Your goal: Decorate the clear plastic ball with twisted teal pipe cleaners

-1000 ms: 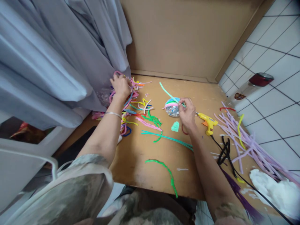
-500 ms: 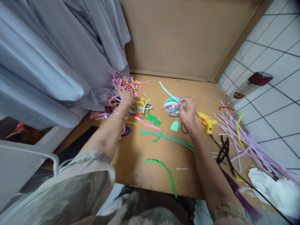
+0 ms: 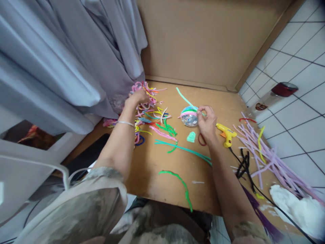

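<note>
My left hand (image 3: 139, 96) reaches into a tangled pile of pink, yellow and blue pipe cleaners (image 3: 149, 110) at the back left; its fingertips are hidden among them. A clear round ball (image 3: 189, 118) with pink, green and blue bands rests on the table (image 3: 147, 176). At its right side, my right hand (image 3: 207, 118) pinches with thumb and forefinger at the end of a mint-green pipe cleaner (image 3: 185, 97), whose free end sticks out to the upper left. Just below the ball lies a small mint-green coiled piece (image 3: 191, 137).
Right of my right hand lies a yellow glue gun (image 3: 228, 135) with a black cord. Lilac pipe cleaners (image 3: 271, 159), black ones (image 3: 244, 166) and white stuffing (image 3: 294, 206) are farther right. Teal strands (image 3: 185, 149) and a green strip (image 3: 181, 181) lie in front. A grey curtain (image 3: 83, 61) hangs left.
My left hand has shifted and turned over the pile, uncovering more strands below it. My right hand stays at the ball. The whole view has shifted slightly.
</note>
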Available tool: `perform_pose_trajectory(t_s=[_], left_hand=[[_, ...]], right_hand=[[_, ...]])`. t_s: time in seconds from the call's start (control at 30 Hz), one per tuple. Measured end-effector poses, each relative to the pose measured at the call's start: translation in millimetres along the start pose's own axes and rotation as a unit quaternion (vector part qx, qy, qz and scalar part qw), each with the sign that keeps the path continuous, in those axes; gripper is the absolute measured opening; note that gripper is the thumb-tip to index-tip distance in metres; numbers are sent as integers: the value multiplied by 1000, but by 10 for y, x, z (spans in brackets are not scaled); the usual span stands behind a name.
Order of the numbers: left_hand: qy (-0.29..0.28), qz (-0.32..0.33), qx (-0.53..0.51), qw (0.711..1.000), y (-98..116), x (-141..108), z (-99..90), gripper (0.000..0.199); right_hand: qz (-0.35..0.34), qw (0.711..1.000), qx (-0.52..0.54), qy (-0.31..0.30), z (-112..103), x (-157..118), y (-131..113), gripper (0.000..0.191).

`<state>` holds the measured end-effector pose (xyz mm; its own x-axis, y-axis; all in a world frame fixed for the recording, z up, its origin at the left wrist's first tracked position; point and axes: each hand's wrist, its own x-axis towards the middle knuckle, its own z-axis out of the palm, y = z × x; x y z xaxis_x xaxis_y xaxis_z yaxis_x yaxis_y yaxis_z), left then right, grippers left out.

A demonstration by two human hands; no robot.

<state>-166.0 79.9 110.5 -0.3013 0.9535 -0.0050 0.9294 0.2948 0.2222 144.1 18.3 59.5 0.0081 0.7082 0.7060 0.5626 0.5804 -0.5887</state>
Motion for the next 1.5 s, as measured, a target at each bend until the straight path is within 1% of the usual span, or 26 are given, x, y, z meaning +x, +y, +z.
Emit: perform_pose_trajectory(t_s=[0.03, 0.07, 0.1, 0.17, 0.23, 0.3, 0.4, 0.47, 0.53, 0.6, 0.67, 0.77, 0.83, 0.87, 0.93, 1.0, 1.07, 1.2, 1.27, 1.33, 1.37, 1.4, 1.43, 1.5], left_hand=[[12, -13, -19, 1000, 13, -60, -55, 41], [39, -34, -36, 998, 29, -126, -105, 36], [74, -45, -53, 995, 49, -193, -144, 35], [140, -47, -100, 984, 97, -314, -180, 36], [186, -32, -151, 970, 159, -411, -137, 39], [214, -15, -193, 957, 240, -496, -8, 41], [222, 25, -244, 944, 395, -649, 298, 37], [208, 53, -271, 939, 503, -785, 518, 34], [188, 97, -293, 932, 598, -938, 708, 31], [171, 142, -306, 926, 668, -1084, 852, 29], [180, 168, -320, 915, 709, -1205, 947, 31], [237, 195, -327, 894, 729, -1319, 1024, 42], [257, 226, -304, 889, 726, -1348, 1057, 45], [256, 244, -286, 891, 721, -1350, 1073, 43], [235, 277, -249, 898, 709, -1337, 1106, 35], [205, 300, -227, 904, 693, -1317, 1134, 32], [182, 312, -220, 906, 678, -1310, 1152, 34], [180, 326, -218, 902, 668, -1361, 1162, 40], [180, 340, -217, 897, 675, -1392, 1152, 40], [186, 334, -217, 898, 673, -1393, 1115, 35], [196, 312, -221, 903, 661, -1374, 1079, 34], [211, 277, -227, 910, 639, -1341, 1030, 33], [229, 227, -236, 916, 604, -1294, 966, 33], [272, 111, -247, 923, 494, -1158, 800, 35]], right_hand=[[3, 1000, 2, 0, -10, -5, -3, 6], [5, 1000, 1, 0, -20, -14, -6, 6], [7, 1000, -2, 2, -30, -30, -8, 6], [16, 1000, -14, 6, -45, -82, -9, 6], [35, 999, -22, 10, -48, -157, -5, 6], [62, 998, -16, 5, -44, -240, 2, 6], [83, 997, -2, -1, -43, -356, -9, 8], [81, 997, 2, -6, -53, -424, -39, 9], [78, 997, 8, -15, -70, -489, -82, 10], [80, 996, 18, -25, -85, -556, -124, 11], [84, 995, 29, -35, -93, -622, -155, 11], [77, 995, 26, -62, -95, -693, -182, 11], [67, 994, 20, -82, -96, -712, -192, 11], [63, 994, 19, -90, -98, -713, -195, 11], [52, 994, 15, -93, -105, -703, -197, 12], [44, 996, 3, -79, -116, -687, -188, 14], [43, 997, -17, -59, -130, -676, -162, 15], [57, 996, -47, -46, -145, -679, -63, 14], [57, 996, -54, -48, -141, -687, -15, 15], [51, 995, -59, -55, -132, -694, 14, 16], [47, 995, -62, -61, -128, -696, 21, 16], [43, 995, -64, -68, -125, -696, 21, 16], [39, 994, -66, -73, -124, -696, 17, 16], [43, 995, -66, -69, -130, -693, -2, 16]])
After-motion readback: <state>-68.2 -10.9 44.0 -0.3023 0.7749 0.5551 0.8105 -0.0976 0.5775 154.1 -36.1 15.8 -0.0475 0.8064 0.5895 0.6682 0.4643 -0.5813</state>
